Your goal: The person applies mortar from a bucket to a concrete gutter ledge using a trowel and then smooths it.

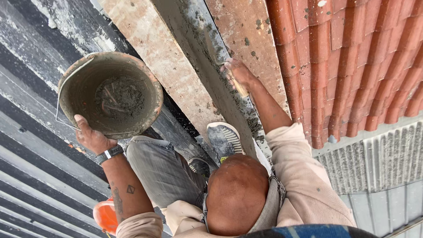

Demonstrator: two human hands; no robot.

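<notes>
the left hand (pixel 91 137) grips the bucket (pixel 110 94) rim, keeping mortar (pixel 120 98) near; the right hand (pixel 238 72) clasps a trowel (pixel 216 55) against the wet joint (pixel 207 66).

Your right hand (pixel 238 72) swallows most of the trowel (pixel 240 89) handle, and the blade kinda melts into the wet grey mortar, so its edge is anyone's guess. Your left hand (pixel 90 137) loses its fingers under the bucket (pixel 70 88) rim. The orange thing (pixel 105 216) under your forearm is mostly covered and can't be made out. One shoe (pixel 200 166) hides behind your knee.
</notes>
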